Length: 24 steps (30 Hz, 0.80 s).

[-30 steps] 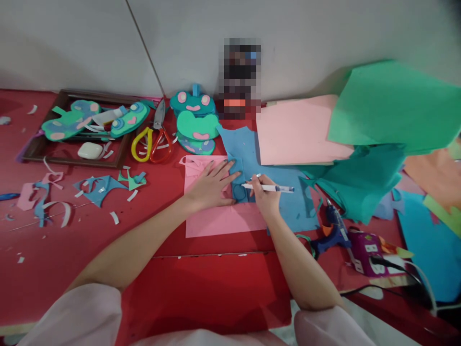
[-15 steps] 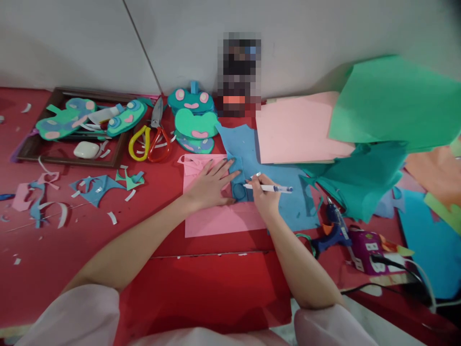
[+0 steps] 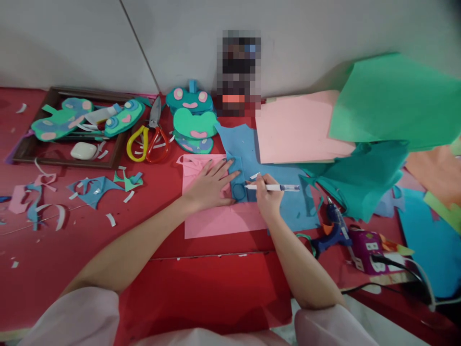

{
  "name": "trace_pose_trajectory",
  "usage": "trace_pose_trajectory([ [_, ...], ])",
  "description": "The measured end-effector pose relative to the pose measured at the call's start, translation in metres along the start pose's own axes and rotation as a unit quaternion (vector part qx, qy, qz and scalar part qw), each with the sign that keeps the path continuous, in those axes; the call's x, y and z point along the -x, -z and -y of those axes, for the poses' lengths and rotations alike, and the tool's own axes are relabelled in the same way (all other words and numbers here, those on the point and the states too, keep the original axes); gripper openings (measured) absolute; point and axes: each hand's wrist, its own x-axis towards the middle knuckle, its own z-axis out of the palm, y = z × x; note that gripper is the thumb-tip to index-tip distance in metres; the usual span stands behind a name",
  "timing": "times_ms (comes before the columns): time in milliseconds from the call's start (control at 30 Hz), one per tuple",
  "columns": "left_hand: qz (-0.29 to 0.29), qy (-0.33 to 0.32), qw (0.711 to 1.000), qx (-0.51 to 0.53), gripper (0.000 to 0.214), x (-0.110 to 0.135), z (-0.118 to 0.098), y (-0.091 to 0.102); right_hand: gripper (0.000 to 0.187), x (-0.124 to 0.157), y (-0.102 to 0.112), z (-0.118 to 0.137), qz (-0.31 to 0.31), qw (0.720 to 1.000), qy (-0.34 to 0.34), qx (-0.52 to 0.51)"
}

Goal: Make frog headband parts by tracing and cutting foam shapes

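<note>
My left hand (image 3: 210, 184) lies flat, fingers spread, on a pink foam sheet (image 3: 216, 218) and the edge of a blue foam sheet (image 3: 248, 149). My right hand (image 3: 266, 196) is closed round a white pen (image 3: 273, 188), whose tip rests at a small oval outline on the blue sheet just right of my left fingertips. The pen lies nearly level, its cap end pointing right. Both sheets lie on a red table (image 3: 201, 283).
Finished green foam frog shapes (image 3: 194, 125) and scissors with yellow and orange handles (image 3: 149, 137) lie behind the hands. A brown tray (image 3: 46, 156) at left holds more shapes. Foam scraps (image 3: 93, 186) lie left. Stacked pink (image 3: 298, 129) and green sheets (image 3: 392, 103), a blue glue gun (image 3: 334, 228) and cables are right.
The pen has tilted slightly and its tip has shifted a little along the oval outline. My left hand has stayed in place. The view has drifted a little.
</note>
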Motion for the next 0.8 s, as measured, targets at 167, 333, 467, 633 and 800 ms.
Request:
trace_pose_trajectory([
  [167, 0.004, -0.002, 1.0, -0.003, 0.083, 0.0002, 0.0001, 0.0015, 0.039, 0.0005, -0.0001, -0.0051, 0.017, 0.999, 0.015, 0.026],
  [333, 0.005, 0.0, 1.0, 0.001, 0.082, 0.0004, -0.0001, 0.0008, 0.037, 0.0002, -0.0006, -0.0038, 0.026, 1.0, -0.008, -0.015],
  [467, 0.001, 0.001, 1.0, 0.002, 0.083, 0.0002, -0.0002, 0.0, 0.038, -0.0004, -0.0003, -0.0013, -0.007, 0.996, -0.038, -0.08],
  [633, 0.001, 0.0, 1.0, 0.006, 0.083, -0.0003, 0.0004, 0.0001, 0.037, -0.0016, 0.0009, 0.0006, -0.01, 0.999, -0.023, -0.041],
  [800, 0.0, 0.001, 1.0, 0.018, 0.083, 0.0002, 0.0014, 0.0001, 0.039, -0.0028, 0.0007, -0.0004, -0.012, 0.999, -0.015, -0.038],
])
